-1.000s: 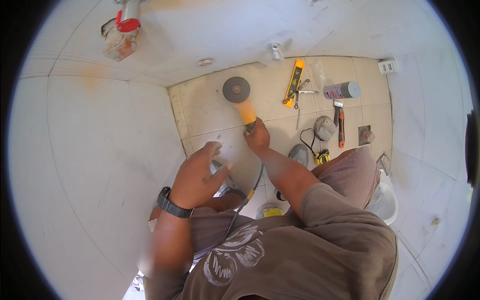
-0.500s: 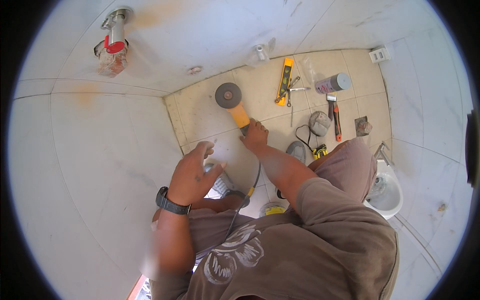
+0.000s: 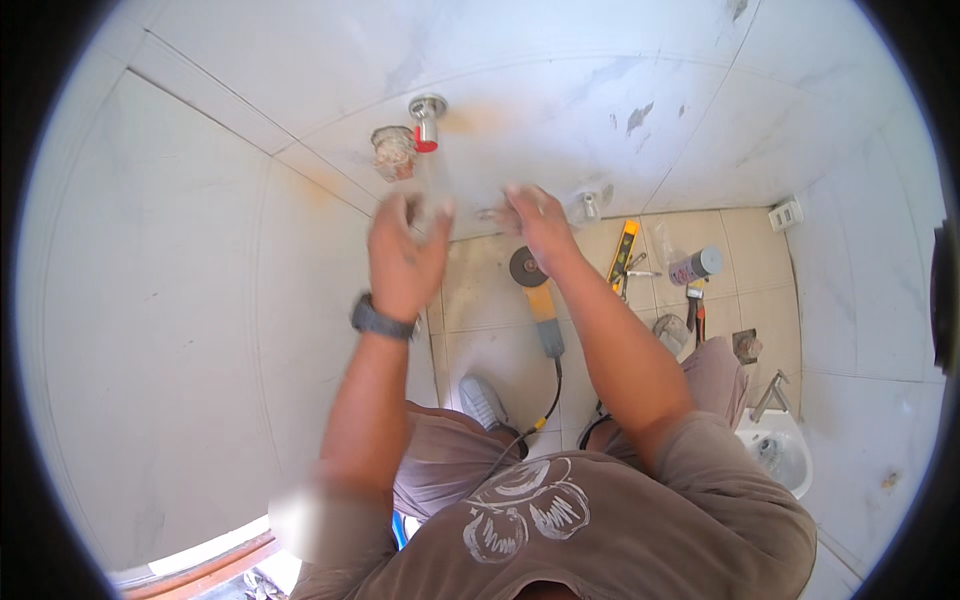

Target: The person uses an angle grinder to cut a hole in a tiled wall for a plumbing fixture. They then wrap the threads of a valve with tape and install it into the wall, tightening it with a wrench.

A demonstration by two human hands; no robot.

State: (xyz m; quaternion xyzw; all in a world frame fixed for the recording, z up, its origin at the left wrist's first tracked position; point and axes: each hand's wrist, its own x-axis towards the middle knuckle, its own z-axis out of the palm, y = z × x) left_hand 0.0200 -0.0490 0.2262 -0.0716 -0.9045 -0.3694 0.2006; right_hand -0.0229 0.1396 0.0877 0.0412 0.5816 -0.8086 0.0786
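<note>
My left hand point(image 3: 408, 262), a dark watch on its wrist, is raised in front of the wall below an angle valve point(image 3: 427, 128) with a red handle. Its thumb and fingers are apart, slightly blurred, with nothing plainly held. To its right is my right hand point(image 3: 541, 230), fingers stretched and blurred, apparently empty. Left of the valve, a rough lump point(image 3: 394, 153) fills a broken hole in the wall. An angle grinder point(image 3: 541, 303) with a black disc lies on the floor beyond my right hand, untouched, its cord running back toward me.
On the tiled floor at right lie a yellow spirit level point(image 3: 622, 256), a spray can point(image 3: 694, 266) and a brush point(image 3: 696, 312). A white wall outlet point(image 3: 785, 215) is in the far corner. A small white basin point(image 3: 780, 455) with a tap point(image 3: 770, 392) stands at right.
My right hand has let go of the grinder and risen toward the wall. My left hand has moved up too. The view has shifted, bringing the valve nearer the middle.
</note>
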